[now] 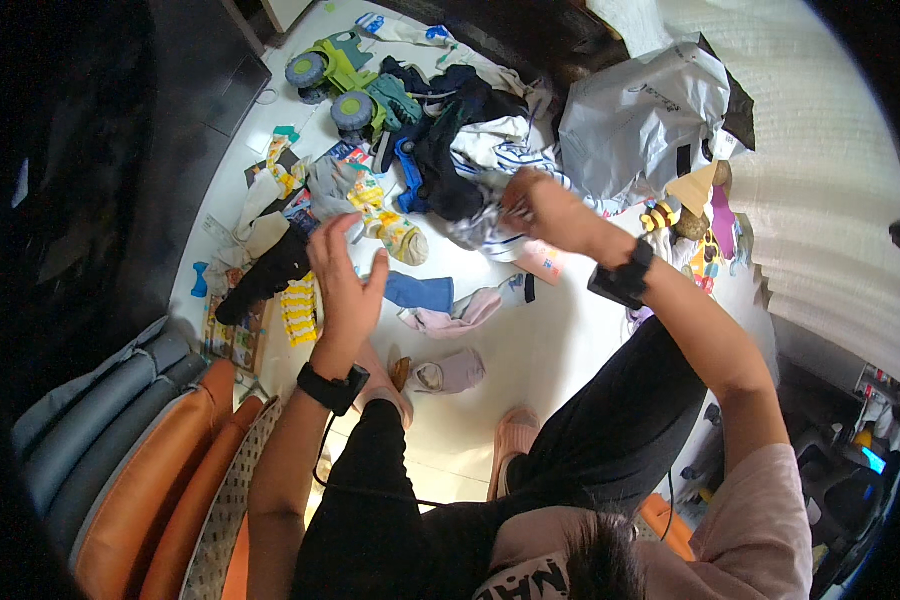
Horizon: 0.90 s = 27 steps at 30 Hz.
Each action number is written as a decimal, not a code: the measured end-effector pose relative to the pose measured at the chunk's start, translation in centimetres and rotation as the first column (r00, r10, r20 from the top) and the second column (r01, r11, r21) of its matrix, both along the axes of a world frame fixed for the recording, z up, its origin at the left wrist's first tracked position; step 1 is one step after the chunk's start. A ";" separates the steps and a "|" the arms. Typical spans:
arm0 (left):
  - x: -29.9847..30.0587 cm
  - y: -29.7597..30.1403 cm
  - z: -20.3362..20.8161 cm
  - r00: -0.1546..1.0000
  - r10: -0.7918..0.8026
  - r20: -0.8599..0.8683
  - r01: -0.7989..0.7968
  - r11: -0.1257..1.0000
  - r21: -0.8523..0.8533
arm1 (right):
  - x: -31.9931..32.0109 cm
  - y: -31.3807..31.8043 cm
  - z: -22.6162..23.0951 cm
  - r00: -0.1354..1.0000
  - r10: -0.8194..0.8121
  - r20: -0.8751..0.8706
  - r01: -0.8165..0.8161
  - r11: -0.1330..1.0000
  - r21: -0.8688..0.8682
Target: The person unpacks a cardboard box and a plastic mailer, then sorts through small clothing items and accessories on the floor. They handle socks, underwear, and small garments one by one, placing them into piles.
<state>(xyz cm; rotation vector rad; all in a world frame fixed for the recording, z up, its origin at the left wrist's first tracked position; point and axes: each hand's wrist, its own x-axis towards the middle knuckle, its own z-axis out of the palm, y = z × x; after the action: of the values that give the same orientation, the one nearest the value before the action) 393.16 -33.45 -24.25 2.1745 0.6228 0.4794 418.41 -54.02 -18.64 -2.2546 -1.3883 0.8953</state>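
Observation:
My right hand (pixel 555 215) is closed on a dark-and-white patterned cloth (pixel 485 232), somewhat smeared by motion, beside the clothes heap. In that heap lie black clothing (pixel 448 165) and a white garment with dark stripes (pixel 505 145). My left hand (pixel 345 280) hovers with its fingers apart and nothing in it. Around it are a yellow-and-white sock (pixel 395 230), a black sock (pixel 265 275) and a yellow striped cloth (pixel 300 310). Nearer to me lie a blue sock (pixel 420 292), a pale pink sock (pixel 455 315) and a greyish-lilac sock (pixel 450 372).
A green toy truck (pixel 345 80) stands at the far left of the white surface. To the far right sits a large silver plastic bag (pixel 640 125), with small toys, including a striped bee-like one (pixel 660 215), below it. Orange and grey cushions (pixel 155 490) line the near left.

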 end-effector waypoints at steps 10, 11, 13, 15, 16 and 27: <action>2.1 -2.0 2.1 0.947 -0.293 0.130 0.317 0.795 -0.518 | -1.3 0.2 15.0 0.838 -0.514 -0.183 0.471 0.511 0.719; 2.2 -2.2 2.5 0.922 -0.332 0.197 0.385 0.754 -0.533 | -3.1 0.6 14.7 0.854 -0.437 -0.282 0.502 0.555 0.663; 2.4 -2.7 3.2 0.875 -0.450 0.177 0.477 0.743 -0.470 | -6.6 1.2 14.3 0.915 -0.216 -0.341 0.367 0.796 0.481; 2.6 -3.1 3.5 0.816 -0.550 0.181 0.579 0.775 -0.255 | -9.6 2.0 13.6 0.955 0.033 -0.293 0.094 0.908 0.408; 2.6 -3.2 3.5 0.791 -0.573 0.214 0.612 0.749 -0.254 | -10.6 2.4 13.3 0.961 0.167 -0.222 -0.048 0.886 0.461; -0.3 -1.6 4.8 0.891 -0.351 0.289 0.443 0.524 -0.727 | -9.2 0.6 11.8 0.938 -0.094 -0.333 0.137 0.985 0.108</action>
<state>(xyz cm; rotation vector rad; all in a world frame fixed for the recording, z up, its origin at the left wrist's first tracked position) 392.84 -35.07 -19.49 1.3455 0.1712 0.0286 409.22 -53.46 -6.84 -1.9595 -1.1192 1.0500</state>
